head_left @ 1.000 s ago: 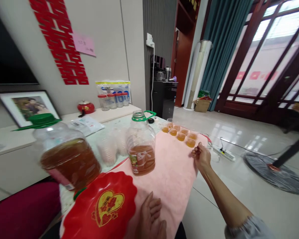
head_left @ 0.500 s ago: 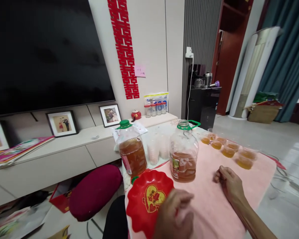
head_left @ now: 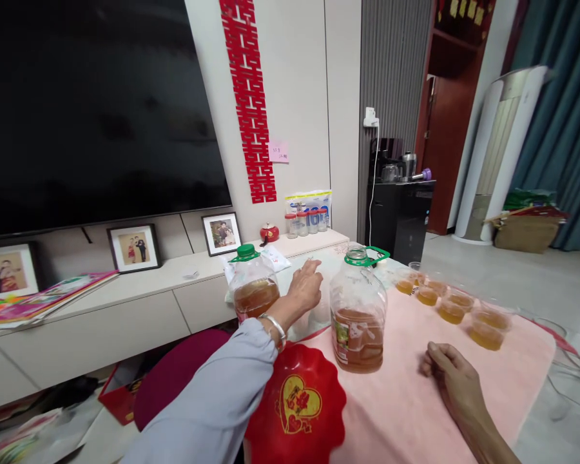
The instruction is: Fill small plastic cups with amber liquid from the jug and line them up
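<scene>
My left hand [head_left: 305,283] reaches forward, fingers stretched out and holding nothing I can see, over stacked clear plastic cups [head_left: 321,310]; whether it touches them I cannot tell. Left of it stands a large jug with a green cap [head_left: 255,293], partly hidden by my arm. To its right is an uncapped jug with a green handle [head_left: 358,341], about half full of brown liquid. My right hand [head_left: 452,372] rests on the pink cloth [head_left: 396,412], fingers curled in, with nothing visible in them. Below my left forearm lies a red scalloped plate [head_left: 326,422].
Several clear cups of amber liquid [head_left: 487,332] stand along the right side of the table. Behind are red-lidded jars [head_left: 302,224] and a small red pot [head_left: 269,232] on a ledge. A purple stool [head_left: 174,380] is at the left.
My left hand has moved from above the red plate forward to the stacked cups, its fingers straightening. My right hand stays curled on the cloth. The view has tilted up slightly.
</scene>
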`<control>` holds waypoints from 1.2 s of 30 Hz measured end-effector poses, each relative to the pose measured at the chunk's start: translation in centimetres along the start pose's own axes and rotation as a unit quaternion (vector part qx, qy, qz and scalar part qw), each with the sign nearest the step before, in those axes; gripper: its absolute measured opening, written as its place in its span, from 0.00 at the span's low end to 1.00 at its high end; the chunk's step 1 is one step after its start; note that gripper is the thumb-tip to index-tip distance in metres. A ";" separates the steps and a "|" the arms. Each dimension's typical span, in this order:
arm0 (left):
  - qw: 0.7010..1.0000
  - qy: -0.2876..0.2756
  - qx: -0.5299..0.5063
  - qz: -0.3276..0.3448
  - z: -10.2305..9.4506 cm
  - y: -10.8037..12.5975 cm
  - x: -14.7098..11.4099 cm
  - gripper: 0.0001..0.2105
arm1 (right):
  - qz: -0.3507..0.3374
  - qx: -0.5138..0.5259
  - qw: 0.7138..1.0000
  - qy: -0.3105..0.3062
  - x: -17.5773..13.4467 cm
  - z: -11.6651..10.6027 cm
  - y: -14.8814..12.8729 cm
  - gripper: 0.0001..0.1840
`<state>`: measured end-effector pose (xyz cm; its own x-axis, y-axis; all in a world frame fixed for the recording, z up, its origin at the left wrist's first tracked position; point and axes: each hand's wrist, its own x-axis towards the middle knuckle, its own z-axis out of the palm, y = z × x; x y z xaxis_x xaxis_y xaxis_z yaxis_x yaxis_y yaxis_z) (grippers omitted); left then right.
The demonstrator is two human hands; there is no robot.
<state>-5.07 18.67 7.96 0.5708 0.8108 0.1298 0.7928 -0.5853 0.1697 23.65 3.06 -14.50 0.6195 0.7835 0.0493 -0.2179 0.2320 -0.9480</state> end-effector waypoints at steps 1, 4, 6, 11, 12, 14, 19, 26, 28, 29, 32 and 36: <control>1.000 -0.021 0.016 -0.002 0.2 0.0 0.5 0.16 | -0.001 -0.003 1.000 -0.003 0.0 0.0 0.0 0.15; 0.997 -0.060 0.050 -0.012 0.8 -0.3 1.6 0.12 | -0.005 -0.009 1.000 -0.009 -0.1 -0.1 0.0 0.15; 0.996 -0.066 0.058 -0.020 1.1 -0.7 2.0 0.10 | -0.006 -0.011 1.000 -0.012 -0.1 -0.1 0.1 0.16; 0.997 -0.053 0.048 -0.027 1.3 -1.5 2.3 0.09 | -0.005 -0.016 1.000 -0.011 -0.1 -0.1 0.1 0.16; 0.998 -0.047 0.044 -0.028 1.3 -1.6 2.3 0.09 | -0.005 -0.017 1.000 -0.010 -0.1 -0.1 0.1 0.16; 0.998 -0.033 0.037 -0.030 1.1 -1.6 2.2 0.08 | -0.004 -0.020 1.000 -0.009 -0.1 -0.1 0.1 0.16; 0.999 -0.011 0.021 -0.028 1.0 -1.6 2.2 0.07 | -0.002 -0.031 0.999 -0.011 -0.2 -0.1 0.0 0.16; 0.999 0.045 0.000 -0.005 0.3 -1.7 2.1 0.06 | -0.004 -0.046 0.999 -0.021 0.3 -0.6 0.2 0.16; 0.998 0.062 -0.007 -0.002 -0.4 -1.5 1.8 0.07 | -0.006 -0.047 0.999 -0.020 0.3 -0.6 0.2 0.16; 0.997 0.072 -0.012 -0.002 -0.8 -1.4 1.7 0.07 | -0.009 -0.047 0.999 -0.018 0.3 -0.5 0.2 0.16; 0.994 0.102 -0.025 -0.007 -2.5 -0.9 0.8 0.09 | -0.017 -0.046 0.999 -0.014 0.1 -0.2 0.0 0.16; 0.991 0.130 -0.038 -0.018 -5.1 -0.4 -2.3 0.12 | -0.015 -0.050 0.999 -0.009 -0.2 -0.1 -0.5 0.14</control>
<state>-7.79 17.04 12.59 0.4611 0.8078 0.3673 0.7878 -0.5631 0.2495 23.68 2.76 -14.04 0.6100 0.7880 0.0831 -0.1222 0.1971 -0.9727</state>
